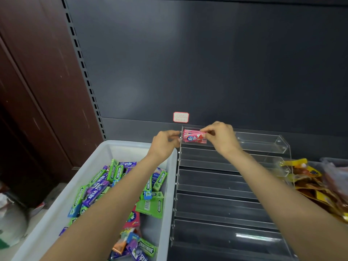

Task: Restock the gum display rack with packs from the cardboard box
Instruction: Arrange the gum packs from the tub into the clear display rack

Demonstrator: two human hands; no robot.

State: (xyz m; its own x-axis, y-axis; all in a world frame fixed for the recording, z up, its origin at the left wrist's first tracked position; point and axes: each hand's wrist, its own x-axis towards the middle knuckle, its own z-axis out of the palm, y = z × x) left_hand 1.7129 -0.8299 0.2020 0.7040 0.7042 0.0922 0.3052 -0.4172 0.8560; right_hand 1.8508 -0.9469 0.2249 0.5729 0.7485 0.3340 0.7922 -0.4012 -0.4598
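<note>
Dark shelf backdrop, both hands pinching pink gum packs [194, 138] into rack [226, 187] top row: left hand [165, 141], right hand [221, 137]. Light, stiff, slick wrap, so gripping short ends.

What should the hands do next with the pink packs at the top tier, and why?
Probably lower the pink gum packs into the top tier of the clear acrylic rack and let go. The right hand pinches them at that tier's left end, the left hand steadies the rack's edge, and the lower tiers look bare.
</note>
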